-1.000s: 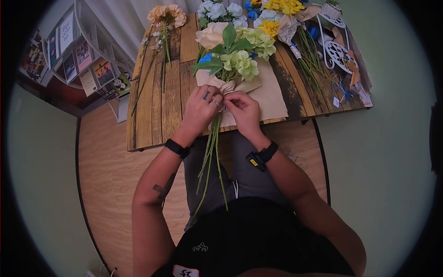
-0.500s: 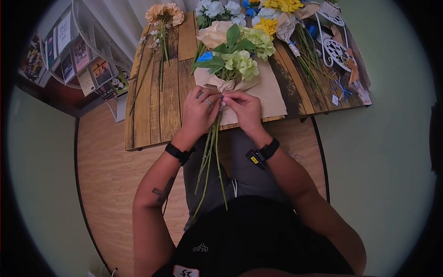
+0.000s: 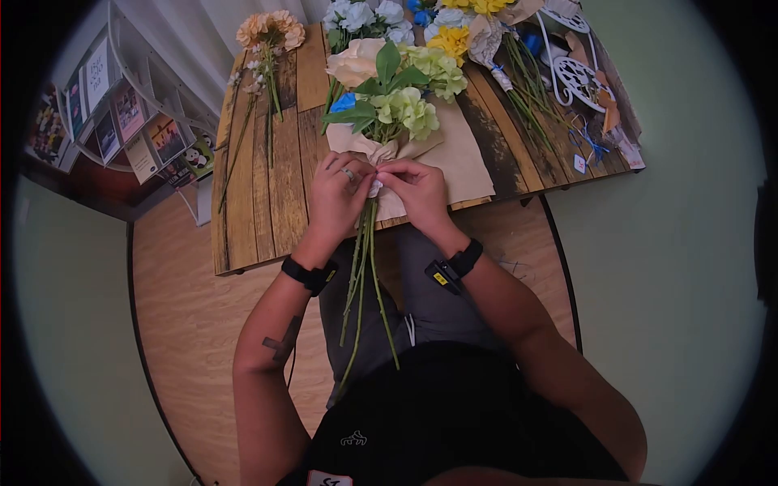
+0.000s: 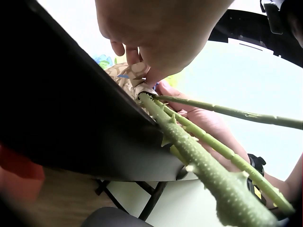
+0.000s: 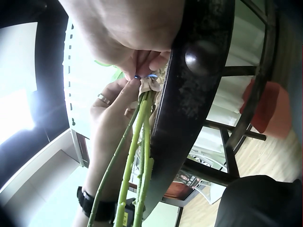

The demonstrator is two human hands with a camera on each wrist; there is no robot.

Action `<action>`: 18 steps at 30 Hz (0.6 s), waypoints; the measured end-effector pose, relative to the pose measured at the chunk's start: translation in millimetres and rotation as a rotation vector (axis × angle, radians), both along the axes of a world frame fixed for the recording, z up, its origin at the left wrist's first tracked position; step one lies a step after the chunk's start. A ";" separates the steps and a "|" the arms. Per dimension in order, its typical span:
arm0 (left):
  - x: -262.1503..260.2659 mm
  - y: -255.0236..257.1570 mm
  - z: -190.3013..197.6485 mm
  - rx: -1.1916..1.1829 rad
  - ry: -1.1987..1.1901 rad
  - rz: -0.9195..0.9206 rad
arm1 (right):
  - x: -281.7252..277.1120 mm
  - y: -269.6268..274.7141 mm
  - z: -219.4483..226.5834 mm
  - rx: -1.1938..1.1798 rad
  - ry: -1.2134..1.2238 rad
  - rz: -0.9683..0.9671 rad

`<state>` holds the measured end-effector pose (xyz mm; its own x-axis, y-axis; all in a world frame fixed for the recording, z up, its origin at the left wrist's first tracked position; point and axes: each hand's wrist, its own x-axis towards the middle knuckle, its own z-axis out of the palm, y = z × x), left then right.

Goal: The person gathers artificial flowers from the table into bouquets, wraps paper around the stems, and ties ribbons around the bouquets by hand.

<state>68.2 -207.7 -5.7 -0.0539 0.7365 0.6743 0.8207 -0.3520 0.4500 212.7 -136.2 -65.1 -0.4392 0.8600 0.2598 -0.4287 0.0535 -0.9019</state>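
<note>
A bouquet with a cream rose (image 3: 356, 63), pale green hydrangeas (image 3: 411, 112) and dark green leaves lies at the table's front edge. Brown wrapping paper (image 3: 466, 162) is gathered round its neck, and long green stems (image 3: 365, 267) hang past the edge. My left hand (image 3: 334, 194) and right hand (image 3: 421, 193) meet at this neck, thumbs and forefingers pinching a thin blue tie (image 5: 152, 75) wound about the paper. Their fingertips almost touch, hiding most of the tie in the head view. Thorns show on a stem (image 4: 208, 175) close to the left wrist camera.
Peach flowers (image 3: 271, 31) lie at the back left, pale blue flowers (image 3: 361, 14) behind the bouquet. At the right are a wrapped yellow bunch (image 3: 450, 42), a white metal stand (image 3: 579, 79) and blue ties (image 3: 596, 146). A magazine rack (image 3: 121, 121) stands left of the table.
The left fingers, earlier bent over the neck, have drawn back so both hands' fingertips meet at the tie. The head view has shifted, putting the table slightly farther left.
</note>
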 end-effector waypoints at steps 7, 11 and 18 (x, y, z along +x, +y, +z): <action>-0.8 1.5 -0.6 -0.207 -0.317 -0.105 | -2.6 -3.1 1.1 0.050 -0.050 -0.065; -2.8 6.3 -13.8 -0.356 -0.517 -0.107 | -5.2 -7.2 4.1 0.127 -0.118 -0.180; -4.9 14.6 -28.3 -0.372 -0.644 -0.082 | -6.0 -4.0 -1.0 0.085 -0.293 -0.283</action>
<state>63.3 -193.1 -34.0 -0.2890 0.9284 0.2335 0.3320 -0.1316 0.9341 206.7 -140.2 -66.1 -0.2549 0.9383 0.2338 -0.1119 0.2115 -0.9710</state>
